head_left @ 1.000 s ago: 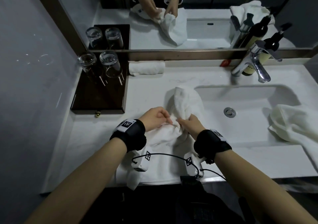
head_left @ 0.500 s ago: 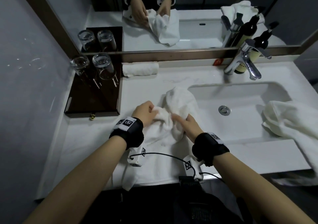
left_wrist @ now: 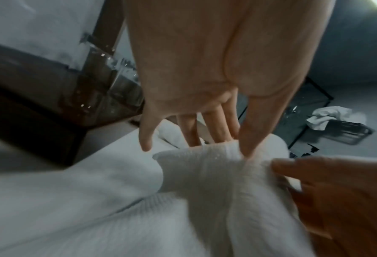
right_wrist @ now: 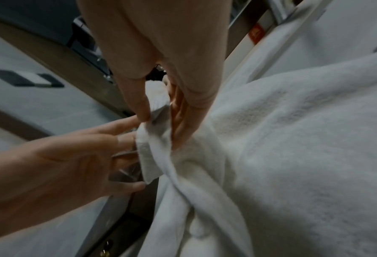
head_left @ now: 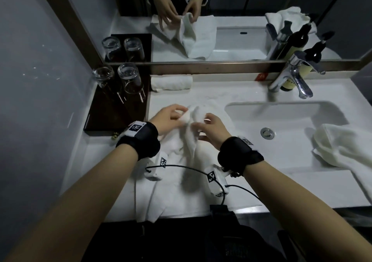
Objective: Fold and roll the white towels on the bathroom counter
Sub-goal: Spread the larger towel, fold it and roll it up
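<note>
A crumpled white towel [head_left: 189, 155] lies on the counter left of the sink and hangs over the front edge. Both hands hold its far, bunched end just above the counter. In the left wrist view my left hand [left_wrist: 220, 147] pinches a hemmed towel edge [left_wrist: 205, 167] between thumb and fingers. My right hand [right_wrist: 161, 121] pinches the neighbouring fold [right_wrist: 159, 100] between thumb and fingers. The two hands [head_left: 177, 113] [head_left: 201, 125] nearly touch. A rolled white towel [head_left: 171, 82] lies against the mirror ledge. Another loose towel [head_left: 342, 149] drapes over the sink's right rim.
A dark tray [head_left: 104, 119] with two upturned glasses [head_left: 130, 78] stands at the left. The sink basin [head_left: 285, 119] lies to the right, with a chrome faucet [head_left: 291, 76] and dark bottles behind it. The mirror runs along the back.
Both hands have moved a little farther back along the towel and now pinch its edge with fingers more spread. The towel's raised hump beyond them has flattened.
</note>
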`<state>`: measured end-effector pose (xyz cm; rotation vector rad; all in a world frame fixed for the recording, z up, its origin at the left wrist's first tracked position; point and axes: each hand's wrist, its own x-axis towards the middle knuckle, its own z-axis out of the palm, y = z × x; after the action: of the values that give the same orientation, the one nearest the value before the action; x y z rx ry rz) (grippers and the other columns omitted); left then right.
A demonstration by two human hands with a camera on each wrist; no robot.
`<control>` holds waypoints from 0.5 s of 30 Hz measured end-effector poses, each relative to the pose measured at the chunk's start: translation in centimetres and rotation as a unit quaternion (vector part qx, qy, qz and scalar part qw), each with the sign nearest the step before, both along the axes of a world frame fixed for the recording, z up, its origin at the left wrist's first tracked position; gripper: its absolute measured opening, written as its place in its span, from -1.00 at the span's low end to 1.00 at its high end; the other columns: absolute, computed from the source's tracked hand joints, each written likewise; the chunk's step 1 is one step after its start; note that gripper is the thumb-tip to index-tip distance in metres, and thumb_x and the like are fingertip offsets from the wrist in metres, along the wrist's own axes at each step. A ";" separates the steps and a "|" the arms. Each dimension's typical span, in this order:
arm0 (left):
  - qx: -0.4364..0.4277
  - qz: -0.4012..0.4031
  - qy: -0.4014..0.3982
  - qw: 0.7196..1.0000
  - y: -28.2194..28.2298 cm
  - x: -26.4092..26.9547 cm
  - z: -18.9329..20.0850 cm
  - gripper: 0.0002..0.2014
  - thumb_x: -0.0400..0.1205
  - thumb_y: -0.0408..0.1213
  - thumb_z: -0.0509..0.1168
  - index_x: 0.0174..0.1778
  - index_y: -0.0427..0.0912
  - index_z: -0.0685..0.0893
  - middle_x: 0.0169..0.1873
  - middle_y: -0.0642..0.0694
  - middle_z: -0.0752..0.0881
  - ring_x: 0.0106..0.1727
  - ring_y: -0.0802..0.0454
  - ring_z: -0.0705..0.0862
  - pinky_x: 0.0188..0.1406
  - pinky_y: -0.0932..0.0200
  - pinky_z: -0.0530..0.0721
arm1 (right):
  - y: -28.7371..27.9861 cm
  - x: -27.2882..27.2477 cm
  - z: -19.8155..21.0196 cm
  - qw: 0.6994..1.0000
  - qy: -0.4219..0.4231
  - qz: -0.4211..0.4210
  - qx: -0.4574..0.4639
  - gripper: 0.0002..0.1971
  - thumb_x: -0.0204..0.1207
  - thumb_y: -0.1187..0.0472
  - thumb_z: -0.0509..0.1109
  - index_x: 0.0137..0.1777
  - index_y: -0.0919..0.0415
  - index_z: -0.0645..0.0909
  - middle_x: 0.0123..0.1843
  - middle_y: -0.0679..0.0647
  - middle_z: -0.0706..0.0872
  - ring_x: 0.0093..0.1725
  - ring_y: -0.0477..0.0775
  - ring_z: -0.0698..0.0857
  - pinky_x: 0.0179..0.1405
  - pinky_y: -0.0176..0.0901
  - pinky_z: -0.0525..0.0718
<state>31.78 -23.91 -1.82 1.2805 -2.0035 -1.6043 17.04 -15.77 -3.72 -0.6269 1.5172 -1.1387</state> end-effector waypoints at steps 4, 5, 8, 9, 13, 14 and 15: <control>0.005 -0.052 -0.045 0.998 0.9 1.4 -2.3 -0.37 0.54 -0.72 0.13 0.55 -0.35 0.21 0.25 -0.35 0.53 0.17 -0.03 0.58 0.02 0.49 0.53 | -0.5 2.0 -0.7 0.999 0.025 0.038 0.017 -0.83 0.48 0.50 0.37 -0.04 0.32 0.46 -0.33 0.18 0.61 -0.43 0.07 0.61 -0.43 -0.12 0.73; -0.009 -0.041 -0.078 0.996 1.0 1.8 -3.2 -0.36 0.55 -0.69 0.12 0.57 -0.34 0.17 0.29 -0.36 0.51 0.21 -0.11 0.58 0.11 0.34 0.53 | -0.5 2.3 -1.0 0.998 0.039 0.041 0.021 -0.84 0.48 0.50 0.36 -0.05 0.32 0.46 -0.35 0.19 0.61 -0.45 0.07 0.60 -0.43 -0.11 0.72; -0.029 0.005 -0.162 0.986 1.0 3.0 -5.6 -0.42 0.53 -0.59 0.23 0.50 -0.25 0.35 0.25 -0.36 0.61 0.14 -0.22 0.63 0.17 0.05 0.56 | -0.6 2.6 -2.1 0.994 0.092 0.051 0.022 -0.88 0.46 0.51 0.28 -0.08 0.32 0.46 -0.33 0.20 0.59 -0.36 0.17 0.60 -0.25 0.14 0.72; -0.049 0.002 -0.191 0.980 0.9 3.3 -6.1 -0.47 0.52 -0.54 0.28 0.43 -0.18 0.46 0.21 -0.31 0.64 0.15 -0.24 0.63 0.20 0.03 0.59 | -0.6 2.6 -2.4 0.993 0.107 0.054 0.022 -0.88 0.46 0.49 0.26 -0.10 0.29 0.46 -0.31 0.21 0.58 -0.28 0.18 0.61 -0.14 0.25 0.71; -0.113 -0.025 -0.251 0.961 0.9 3.6 -6.8 -0.72 0.50 -0.29 0.38 0.13 0.00 0.67 0.09 -0.18 0.53 0.15 -0.18 0.57 0.20 -0.04 0.59 | -0.9 2.6 -2.9 0.987 0.146 0.057 0.023 -0.93 0.46 0.41 0.21 -0.18 0.24 0.45 -0.29 0.20 0.52 -0.22 0.13 0.55 -0.02 0.34 0.67; -0.135 -0.025 -0.258 0.956 0.9 3.4 -6.8 -0.77 0.51 -0.27 0.38 0.08 -0.02 0.68 0.07 -0.17 0.51 0.16 -0.16 0.55 0.19 -0.02 0.57 | -1.0 2.5 -3.0 0.987 0.150 0.055 0.024 -0.95 0.46 0.40 0.19 -0.17 0.27 0.45 -0.28 0.22 0.51 -0.22 0.14 0.53 -0.06 0.33 0.66; -0.159 -0.024 -0.268 0.950 0.8 3.2 -6.6 -0.82 0.52 -0.25 0.38 0.04 -0.05 0.68 0.08 -0.16 0.51 0.19 -0.15 0.52 0.18 0.02 0.55 | -1.1 2.5 -3.1 0.987 0.148 0.050 0.026 -0.95 0.46 0.40 0.17 -0.16 0.28 0.44 -0.27 0.22 0.49 -0.22 0.14 0.52 -0.11 0.29 0.66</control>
<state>34.97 -23.09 -8.47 1.6641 -2.4882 -0.9465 19.51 -16.85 -6.86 -0.8568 1.7392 -0.9571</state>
